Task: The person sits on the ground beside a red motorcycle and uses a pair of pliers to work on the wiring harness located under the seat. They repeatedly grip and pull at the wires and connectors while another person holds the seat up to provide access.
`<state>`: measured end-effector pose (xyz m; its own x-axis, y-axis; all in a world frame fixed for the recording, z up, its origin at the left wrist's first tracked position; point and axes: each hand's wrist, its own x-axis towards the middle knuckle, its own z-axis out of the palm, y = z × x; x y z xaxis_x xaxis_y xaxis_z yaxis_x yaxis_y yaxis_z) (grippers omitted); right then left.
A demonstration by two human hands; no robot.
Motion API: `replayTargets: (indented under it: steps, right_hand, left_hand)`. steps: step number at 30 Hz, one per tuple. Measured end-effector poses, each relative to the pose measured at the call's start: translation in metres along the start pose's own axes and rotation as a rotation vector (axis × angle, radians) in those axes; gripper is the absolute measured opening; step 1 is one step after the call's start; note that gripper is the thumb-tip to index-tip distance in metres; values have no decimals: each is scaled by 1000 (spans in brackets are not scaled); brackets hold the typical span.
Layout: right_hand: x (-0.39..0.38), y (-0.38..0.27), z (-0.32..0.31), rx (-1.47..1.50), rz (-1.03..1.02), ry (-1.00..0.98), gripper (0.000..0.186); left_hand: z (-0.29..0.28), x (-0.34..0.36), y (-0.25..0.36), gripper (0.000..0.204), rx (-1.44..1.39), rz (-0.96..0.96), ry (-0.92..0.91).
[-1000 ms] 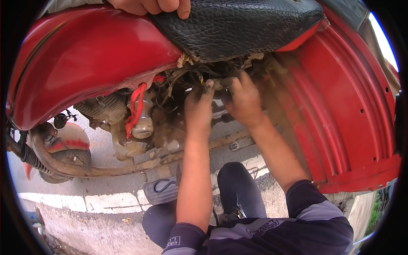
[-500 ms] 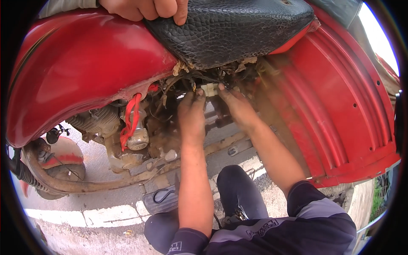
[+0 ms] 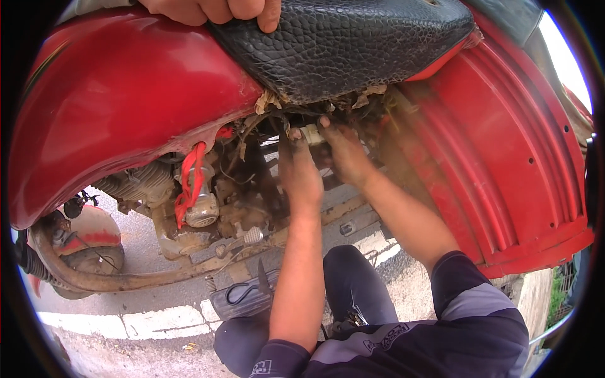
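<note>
An off-white, block-shaped part [image 3: 311, 134] sits among dark wires [image 3: 287, 115] beneath the black seat of a red motor vehicle. My left hand [image 3: 302, 170] is closed at the block's left end, its thumb on top. From the right, my right hand [image 3: 345, 154] grips the other end, thumb near the block's upper edge. Most of the fingers of both hands are hidden below and behind the part. The black textured seat [image 3: 359, 47] hangs right over the wiring, with torn brown scraps along its lower edge.
Another person's hand [image 3: 214, 9] rests on the seat's front corner. A red tank [image 3: 132, 94] lies left, a ribbed red panel [image 3: 479, 145] right. A red cloth strip [image 3: 191, 183] hangs by the engine [image 3: 148, 183]. A frame tube [image 3: 157, 277] and footboard [image 3: 242, 296] run below.
My left hand has shifted right, closer to my right hand, which has moved slightly left. Both still hold the off-white block. The view has shifted a little.
</note>
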<state>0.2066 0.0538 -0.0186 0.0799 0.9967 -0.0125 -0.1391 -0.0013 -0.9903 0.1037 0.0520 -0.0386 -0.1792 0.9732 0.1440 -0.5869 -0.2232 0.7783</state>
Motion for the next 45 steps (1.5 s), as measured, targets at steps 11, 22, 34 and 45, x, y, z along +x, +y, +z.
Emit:
replayTargets:
  steps: [11,22,34,45]
  right_hand:
    - [-2,0,-1,-64,-15,7,47]
    - [-8,-3,4,-260,-220,50,39]
    - [-10,-11,-12,-74,-4,-216,43]
    - [-34,-29,4,-1006,-835,178,37]
  left_hand:
    - [9,-6,-8,44,-139,-188,31]
    - [20,-2,-6,41,-188,-193,31]
    - [-16,3,-13,38,-430,-301,-274]
    - [-30,11,-2,39,-84,35,-182]
